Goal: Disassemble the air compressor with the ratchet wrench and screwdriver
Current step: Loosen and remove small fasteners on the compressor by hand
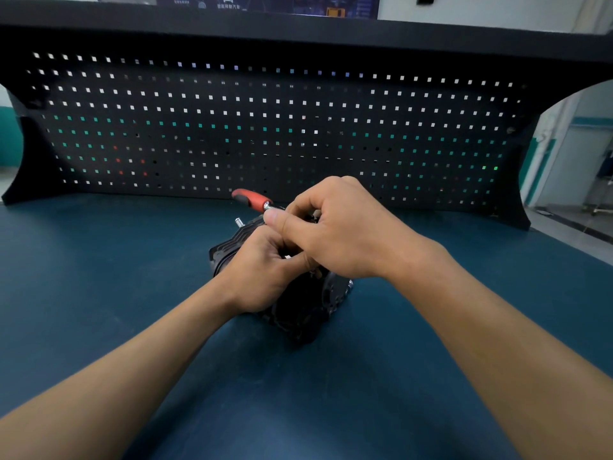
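Red-handled tool (250, 198), black air compressor (298, 313), blurred poster (265, 3)

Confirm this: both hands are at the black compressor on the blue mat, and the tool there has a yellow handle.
The tool has a red handle, not yellow, as the head view shows. The left hand and right hand are indeed at the black compressor on the blue mat.
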